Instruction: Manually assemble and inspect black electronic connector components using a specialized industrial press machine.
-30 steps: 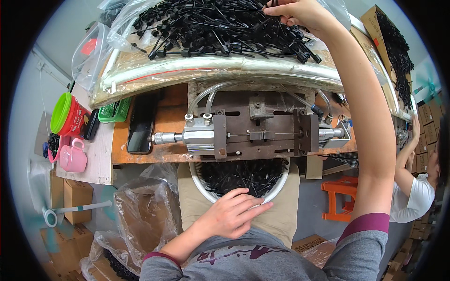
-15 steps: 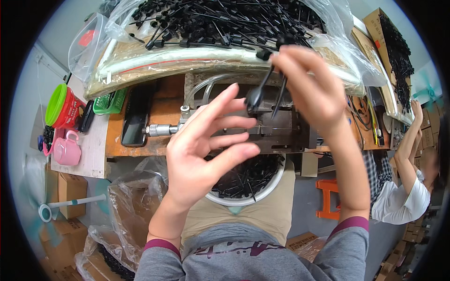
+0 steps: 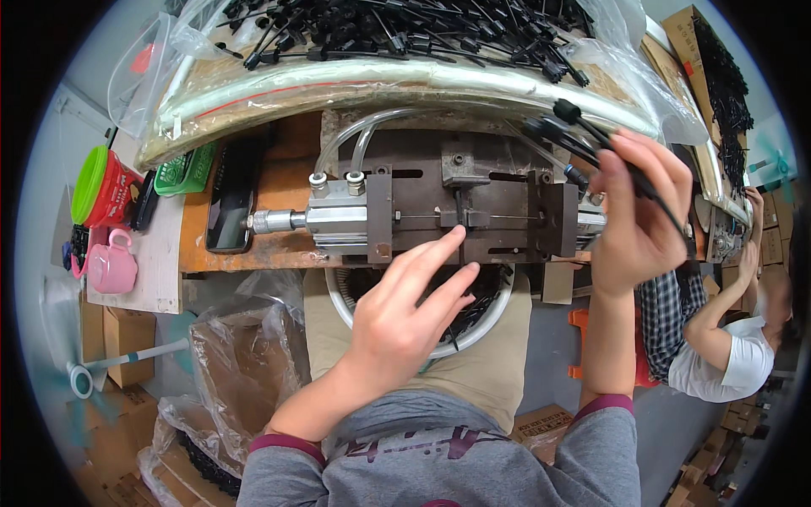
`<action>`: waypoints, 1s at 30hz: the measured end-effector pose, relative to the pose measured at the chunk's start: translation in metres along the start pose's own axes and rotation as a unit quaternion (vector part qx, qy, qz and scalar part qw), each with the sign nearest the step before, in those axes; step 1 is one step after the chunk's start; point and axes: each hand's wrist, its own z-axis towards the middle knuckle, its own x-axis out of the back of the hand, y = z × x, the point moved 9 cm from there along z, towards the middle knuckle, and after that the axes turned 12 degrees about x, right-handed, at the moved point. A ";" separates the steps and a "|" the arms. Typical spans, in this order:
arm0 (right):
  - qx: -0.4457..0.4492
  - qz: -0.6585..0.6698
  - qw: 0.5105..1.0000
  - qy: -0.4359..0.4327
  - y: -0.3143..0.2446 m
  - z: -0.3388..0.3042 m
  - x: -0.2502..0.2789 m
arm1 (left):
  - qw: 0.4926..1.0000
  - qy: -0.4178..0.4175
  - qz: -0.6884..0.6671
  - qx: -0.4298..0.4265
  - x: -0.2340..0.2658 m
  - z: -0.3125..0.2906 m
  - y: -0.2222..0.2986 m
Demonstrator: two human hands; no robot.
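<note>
Far to the left of the metal machine (image 3: 422, 198), a pink cup (image 3: 111, 269) sat near a red tub (image 3: 110, 193) with a bright green rim. Closer to the machine's left side were a green box (image 3: 184, 171) and a flat black phone (image 3: 234, 194). Behind the machine, a big messy pile of black sticks (image 3: 397, 32) lay on a board (image 3: 279, 81) with clear plastic over it. The left hand (image 3: 405, 317) was in front of the machine, with its fingers spread and holding nothing. Its pointing finger reached the middle of the machine, right by one black stick (image 3: 460, 204) that lay there, but I could not tell if they touched. Under that hand, below the machine's front edge, was a round white basket (image 3: 340, 302) with more black sticks in it. The right hand (image 3: 640, 211) was up at the machine's right end, pinching a few long black pieces (image 3: 568, 142) between thumb and fingers. Farther right of the machine, another person (image 3: 718, 359) in a white shirt sat with arms up.
</note>
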 end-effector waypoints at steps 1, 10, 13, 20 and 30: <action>-0.056 0.051 0.996 0.039 0.006 -0.004 0.007 | 0.999 -0.003 0.033 -0.006 -0.009 -0.002 -0.002; -0.250 0.218 0.940 0.077 0.011 -0.039 0.017 | 0.990 -0.004 0.131 -0.043 -0.029 0.009 0.000; -0.334 0.270 0.902 0.048 0.013 -0.053 0.012 | 0.987 -0.021 0.155 -0.024 -0.033 0.008 -0.003; -0.450 0.327 0.830 0.031 0.011 -0.079 0.013 | 0.996 -0.052 -0.050 0.060 -0.012 0.017 -0.016; -0.475 0.346 0.798 -0.133 -0.026 -0.100 -0.033 | 0.866 -0.344 -0.315 0.178 -0.044 0.006 0.006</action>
